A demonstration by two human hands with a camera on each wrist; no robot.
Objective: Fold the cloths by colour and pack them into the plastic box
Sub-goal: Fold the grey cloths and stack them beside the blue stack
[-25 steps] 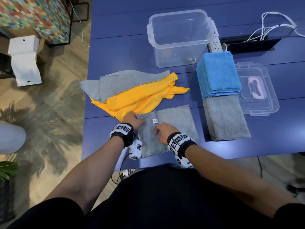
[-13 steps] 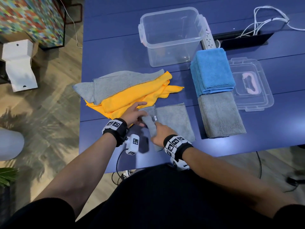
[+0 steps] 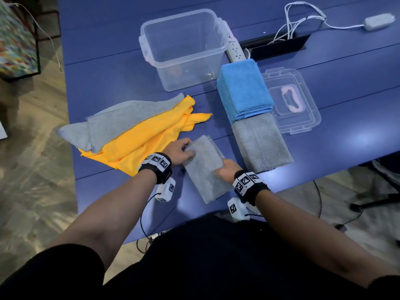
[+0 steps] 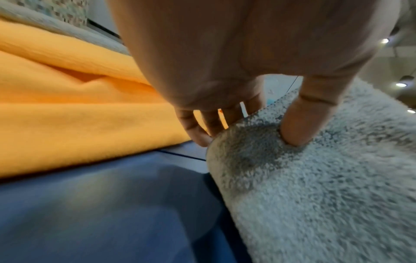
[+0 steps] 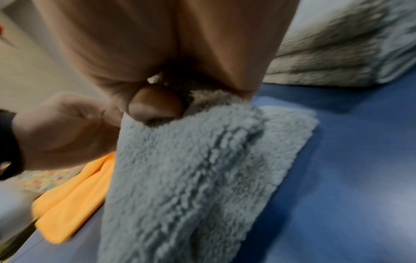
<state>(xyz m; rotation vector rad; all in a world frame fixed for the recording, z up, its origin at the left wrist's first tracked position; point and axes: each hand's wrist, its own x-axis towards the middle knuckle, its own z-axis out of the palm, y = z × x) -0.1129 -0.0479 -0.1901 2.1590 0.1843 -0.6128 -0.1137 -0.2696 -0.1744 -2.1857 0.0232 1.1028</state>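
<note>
A blue table (image 3: 108, 61) stands on pale wood flooring (image 3: 32, 169), beside a colourful mosaic panel (image 3: 15, 46).

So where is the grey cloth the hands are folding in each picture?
Head: the folded grey cloth lies low in the middle, between the left hand and the right hand.
Left wrist: it fills the lower right, under the thumb.
Right wrist: it hangs down the middle from the pinching fingers.
Shared landmark: the yellow cloth lies to its left in all three.
</note>
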